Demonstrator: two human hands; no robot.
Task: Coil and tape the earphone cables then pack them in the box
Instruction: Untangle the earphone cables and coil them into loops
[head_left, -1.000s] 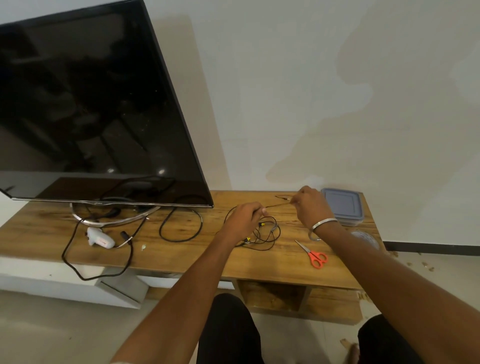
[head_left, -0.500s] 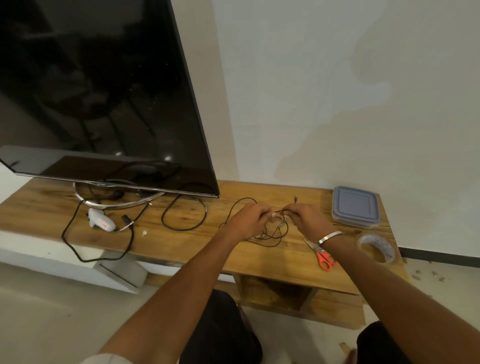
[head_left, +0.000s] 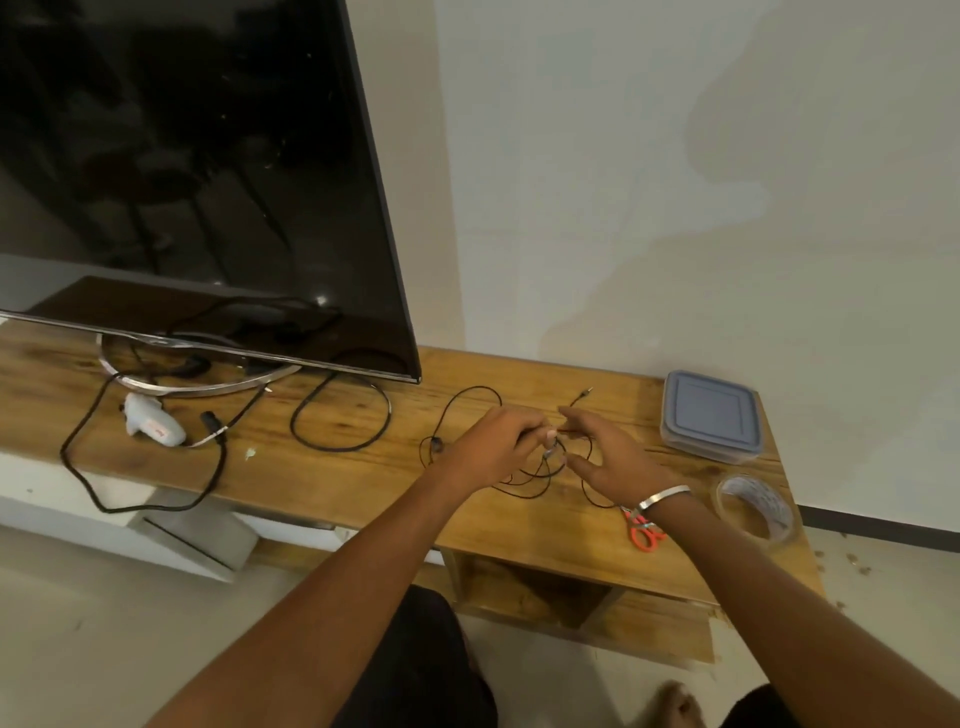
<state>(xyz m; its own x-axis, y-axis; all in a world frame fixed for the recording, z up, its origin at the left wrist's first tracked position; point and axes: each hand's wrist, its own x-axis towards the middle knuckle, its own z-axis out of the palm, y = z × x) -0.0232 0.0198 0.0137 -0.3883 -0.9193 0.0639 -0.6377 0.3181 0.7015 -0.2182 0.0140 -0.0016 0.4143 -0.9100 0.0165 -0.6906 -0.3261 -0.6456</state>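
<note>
Wooden bench: left hand pinches earphone cable, right hand spread wide beside it; coiling unfinished, tape roll and lidded box untouched.

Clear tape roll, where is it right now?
Head view: the clear tape roll lies at the wooden table's right end, below the grey lidded box.

television on wooden table | black cable looped | white device beside stand
</note>
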